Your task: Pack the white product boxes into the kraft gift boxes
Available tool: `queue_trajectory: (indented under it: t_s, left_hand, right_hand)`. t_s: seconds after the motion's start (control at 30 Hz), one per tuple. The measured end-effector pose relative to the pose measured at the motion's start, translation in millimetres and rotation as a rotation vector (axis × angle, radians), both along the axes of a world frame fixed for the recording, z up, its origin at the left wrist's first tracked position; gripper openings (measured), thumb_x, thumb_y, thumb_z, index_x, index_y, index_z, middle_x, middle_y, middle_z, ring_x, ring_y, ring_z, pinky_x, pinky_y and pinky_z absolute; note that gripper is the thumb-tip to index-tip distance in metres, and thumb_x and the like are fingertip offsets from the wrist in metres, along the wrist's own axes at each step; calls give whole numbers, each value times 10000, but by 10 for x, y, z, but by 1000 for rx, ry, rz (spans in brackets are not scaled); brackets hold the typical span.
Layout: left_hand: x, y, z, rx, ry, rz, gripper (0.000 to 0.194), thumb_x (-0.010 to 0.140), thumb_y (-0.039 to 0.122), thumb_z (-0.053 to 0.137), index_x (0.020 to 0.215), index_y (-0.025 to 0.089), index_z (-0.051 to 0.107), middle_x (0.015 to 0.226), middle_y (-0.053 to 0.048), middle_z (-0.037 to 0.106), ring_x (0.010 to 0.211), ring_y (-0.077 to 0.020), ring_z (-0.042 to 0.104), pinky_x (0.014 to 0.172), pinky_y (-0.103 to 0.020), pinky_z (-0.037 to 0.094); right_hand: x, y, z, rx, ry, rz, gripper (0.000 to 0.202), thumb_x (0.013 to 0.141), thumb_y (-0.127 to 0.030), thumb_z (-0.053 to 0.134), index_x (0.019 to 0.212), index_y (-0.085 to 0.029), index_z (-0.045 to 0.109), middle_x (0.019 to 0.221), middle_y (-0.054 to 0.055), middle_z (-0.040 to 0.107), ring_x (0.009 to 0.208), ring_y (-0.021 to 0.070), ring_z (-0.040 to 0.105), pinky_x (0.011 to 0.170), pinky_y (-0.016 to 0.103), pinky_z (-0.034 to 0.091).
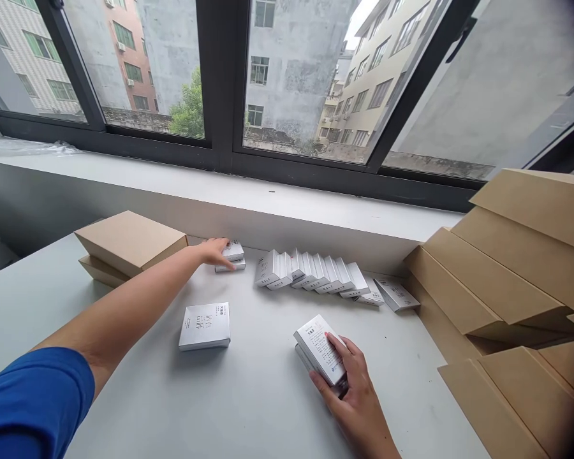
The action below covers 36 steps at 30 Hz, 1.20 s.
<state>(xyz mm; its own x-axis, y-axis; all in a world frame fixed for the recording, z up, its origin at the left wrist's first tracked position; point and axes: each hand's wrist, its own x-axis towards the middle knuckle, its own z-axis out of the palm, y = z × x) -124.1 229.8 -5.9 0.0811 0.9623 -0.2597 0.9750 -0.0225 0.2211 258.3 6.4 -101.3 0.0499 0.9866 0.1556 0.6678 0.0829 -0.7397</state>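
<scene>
My right hand (351, 389) is closed around two small white boxes (319, 349), one against the other, tilted above the front of the table. Printed text covers the upper one's face. At the back, my left hand (216, 252) reaches to a short stack of small white boxes (234, 255), its thumb along the front side and its fingers over the top left edge. Part of that stack is hidden by the hand. Between my arms, another white box (205, 326) lies flat with its printing up.
A leaning row of several white boxes (310, 273) runs along the wall, with one tilted box (396, 294) at its right end. Brown cartons (131, 239) stand at the left. Larger brown cartons (511, 280) pile up on the right. Behind is a window sill (268, 197).
</scene>
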Motion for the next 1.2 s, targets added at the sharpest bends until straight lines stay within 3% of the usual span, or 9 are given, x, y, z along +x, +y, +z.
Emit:
queue_trajectory:
  t_s: [0.3,0.47,0.53,0.63,0.7,0.83,0.93,1.1,1.2]
  left_hand:
    - [106,-6,-106,-20,85,-16,960,557,358,764,1400,189,337,1324,-168,598,1155,-325,611,937,-376,496]
    - [160,-67,65,-23,84,-23,1318,532,529,802,1562,147,74,1628,-252,230,1499,-405,230,1140,-441,337]
    - [180,-225,229,-75,20,-16,1347,571,670,747,1591,180,16,1670,-227,111,1525,-414,150,1148,-469,320]
    - [182,-630,470,-194,-141,-49,1209,640,742,670,1605,315,81,1639,-147,296,1403,-381,443,1031,-413,441]
    - [163,-954,517,-226,-162,-75,1228,566,741,730,1596,355,184,1604,-110,385,1377,-380,481,1005,-396,460]
    - [131,-1489,239,-383,-107,21,1306,394,639,849,1559,371,326,1488,-121,537,1278,-416,562,919,-425,510]
    - [89,-1713,-79,-245,-199,34,1117,487,564,804,1510,372,400,1464,-83,545,1287,-371,546,930,-390,508]
    - [-20,-1808,-332,-78,-252,52,798,626,541,685,1360,282,507,1287,-100,618,1205,-343,572,941,-389,485]
    - [-27,-1801,-364,-22,-248,71,791,614,557,682,1330,266,516,1280,-97,619,1199,-341,563,932,-382,482]
  right_hand:
    - [5,7,4,18,23,5,605,843,-539,613,1415,-391,482,1500,33,408,1306,297,494,998,459,505]
    - [28,0,31,-16,2,28,699,762,-425,693,1423,-408,467,1510,17,397,1332,306,470,995,459,514]
    - [31,-5,29,-10,7,34,679,779,-402,679,1425,-399,470,1509,22,395,1335,298,467,1007,457,510]
    - [34,-6,8,44,23,36,631,804,-386,669,1411,-380,497,1481,36,426,1330,291,474,1053,472,483]
    - [48,-5,-12,68,50,46,587,818,-359,668,1389,-364,530,1466,48,439,1318,283,489,1022,447,513]
    - [99,-16,-21,166,74,157,430,799,-251,687,1225,-310,684,1450,79,440,1299,295,504,970,426,552]
    - [120,-28,6,292,82,141,338,785,-201,691,1109,-283,740,1390,99,494,1274,308,519,994,471,533]
    - [77,-28,57,498,128,-48,219,792,-321,759,989,-237,715,1162,93,626,1181,298,574,1030,534,489]
    - [53,-20,85,537,361,-335,369,807,-451,747,1036,-189,622,1025,80,640,1010,264,642,941,496,543]
